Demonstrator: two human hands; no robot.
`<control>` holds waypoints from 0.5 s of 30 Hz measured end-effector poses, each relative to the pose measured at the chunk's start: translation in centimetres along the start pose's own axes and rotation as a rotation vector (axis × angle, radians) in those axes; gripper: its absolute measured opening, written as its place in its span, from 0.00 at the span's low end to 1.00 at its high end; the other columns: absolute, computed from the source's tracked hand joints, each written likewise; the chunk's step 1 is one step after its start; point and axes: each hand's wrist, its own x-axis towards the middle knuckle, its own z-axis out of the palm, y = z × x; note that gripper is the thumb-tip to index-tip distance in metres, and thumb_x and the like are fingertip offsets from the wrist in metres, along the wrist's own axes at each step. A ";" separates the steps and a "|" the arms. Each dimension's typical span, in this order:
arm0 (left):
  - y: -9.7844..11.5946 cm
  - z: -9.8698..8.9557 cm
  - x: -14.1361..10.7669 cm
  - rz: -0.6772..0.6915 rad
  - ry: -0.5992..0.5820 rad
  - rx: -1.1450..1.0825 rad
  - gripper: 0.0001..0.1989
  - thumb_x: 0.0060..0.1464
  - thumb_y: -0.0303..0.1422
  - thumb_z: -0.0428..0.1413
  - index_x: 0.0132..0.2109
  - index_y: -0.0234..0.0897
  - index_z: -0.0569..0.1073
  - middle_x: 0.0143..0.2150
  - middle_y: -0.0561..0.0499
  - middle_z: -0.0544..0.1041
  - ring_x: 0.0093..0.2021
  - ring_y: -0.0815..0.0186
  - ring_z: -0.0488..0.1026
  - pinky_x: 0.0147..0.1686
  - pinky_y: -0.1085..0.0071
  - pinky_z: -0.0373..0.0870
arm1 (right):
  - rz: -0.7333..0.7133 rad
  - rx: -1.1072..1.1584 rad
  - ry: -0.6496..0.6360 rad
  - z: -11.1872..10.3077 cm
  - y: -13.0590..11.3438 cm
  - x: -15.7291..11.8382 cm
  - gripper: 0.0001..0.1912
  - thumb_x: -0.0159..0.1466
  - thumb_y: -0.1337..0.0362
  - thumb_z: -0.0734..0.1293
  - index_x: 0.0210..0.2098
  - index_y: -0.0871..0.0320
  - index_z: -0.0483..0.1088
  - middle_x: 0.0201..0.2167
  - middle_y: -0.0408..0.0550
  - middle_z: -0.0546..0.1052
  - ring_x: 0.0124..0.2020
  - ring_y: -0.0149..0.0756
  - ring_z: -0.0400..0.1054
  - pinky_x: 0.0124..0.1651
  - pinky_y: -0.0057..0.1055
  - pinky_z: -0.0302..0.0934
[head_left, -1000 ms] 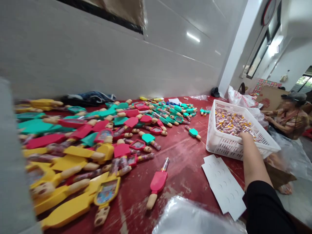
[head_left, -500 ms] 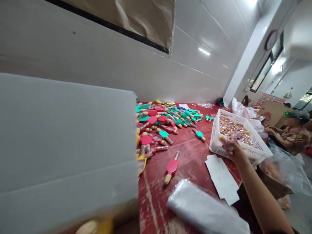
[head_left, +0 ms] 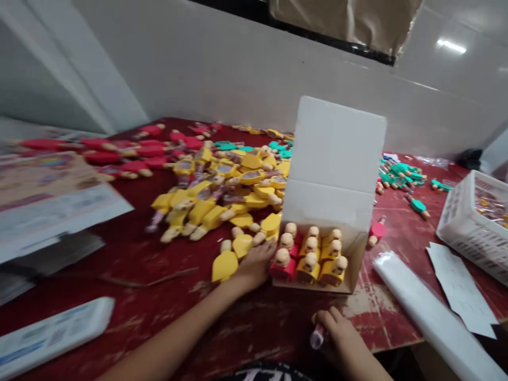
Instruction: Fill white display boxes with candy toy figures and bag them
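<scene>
A white cardboard box (head_left: 333,159) stands on the table with its lid raised, holding several red and yellow toys (head_left: 310,259) with round beige heads, upright in rows. The right side of the box shows a bare gap. My left hand (head_left: 256,264) lies against the box's left side, fingers stretched out, close to loose yellow toys (head_left: 242,246). Its fingertips are partly blurred. In front of the box, near the table edge, my right hand (head_left: 337,330) is closed around a small clear tube (head_left: 317,337) with a yellow end.
Yellow toys (head_left: 206,209) lie heaped behind my left hand, red ones (head_left: 99,151) farther left, green ones (head_left: 400,172) right. A white basket (head_left: 456,211) of small tubes stands right, near a white card (head_left: 460,291) and a plastic roll (head_left: 428,312). Printed cardboard (head_left: 51,206) lies left.
The view has swung left and now takes in the whole open box. My right hand has come from the basket to the table's front with a tube. My left hand has come into view.
</scene>
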 end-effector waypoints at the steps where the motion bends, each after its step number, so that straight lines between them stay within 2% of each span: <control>1: 0.3 0.5 -1.0 -0.006 -0.029 0.023 0.24 0.48 0.25 0.49 0.54 0.35 0.67 0.52 0.40 0.72 0.53 0.47 0.68 0.52 0.50 0.65 | -0.002 -0.060 -0.005 0.7 0.0 0.4 0.27 0.52 0.78 0.62 0.50 0.55 0.66 0.41 0.50 0.72 0.39 0.38 0.70 0.42 0.30 0.65; 5: 2.3 0.8 -4.7 0.009 -0.132 0.057 0.23 0.49 0.26 0.50 0.54 0.31 0.68 0.59 0.34 0.67 0.58 0.47 0.65 0.57 0.49 0.63 | -0.115 -0.308 0.068 1.8 0.5 1.8 0.27 0.54 0.78 0.60 0.52 0.56 0.66 0.42 0.53 0.73 0.40 0.41 0.72 0.40 0.31 0.67; 8: 3.2 -0.4 -6.2 0.048 -0.166 0.031 0.21 0.53 0.29 0.50 0.55 0.34 0.68 0.57 0.40 0.71 0.56 0.54 0.67 0.57 0.57 0.65 | -0.242 -0.509 0.165 1.9 1.4 2.9 0.24 0.56 0.78 0.59 0.50 0.57 0.67 0.39 0.54 0.74 0.38 0.43 0.71 0.36 0.33 0.68; 11: 3.0 -1.7 -5.5 0.031 -0.117 0.037 0.19 0.58 0.28 0.46 0.55 0.34 0.67 0.54 0.41 0.72 0.55 0.58 0.68 0.56 0.61 0.66 | -0.323 -0.568 0.272 2.1 2.4 3.5 0.29 0.57 0.76 0.59 0.58 0.58 0.62 0.40 0.56 0.74 0.39 0.45 0.70 0.37 0.36 0.69; 13: 2.3 -2.1 -4.0 0.010 -0.078 0.067 0.20 0.57 0.24 0.44 0.56 0.33 0.67 0.56 0.40 0.70 0.57 0.57 0.65 0.58 0.59 0.63 | -0.343 -0.550 0.350 2.2 2.6 3.5 0.34 0.57 0.76 0.58 0.64 0.60 0.53 0.42 0.58 0.73 0.41 0.46 0.69 0.39 0.38 0.69; 15: 1.4 -1.9 -2.0 0.008 -0.074 0.098 0.23 0.54 0.22 0.46 0.57 0.36 0.67 0.61 0.42 0.66 0.60 0.53 0.61 0.59 0.55 0.59 | -0.340 -0.516 0.442 2.3 2.6 3.1 0.36 0.58 0.74 0.58 0.66 0.59 0.48 0.45 0.59 0.72 0.43 0.47 0.69 0.43 0.42 0.69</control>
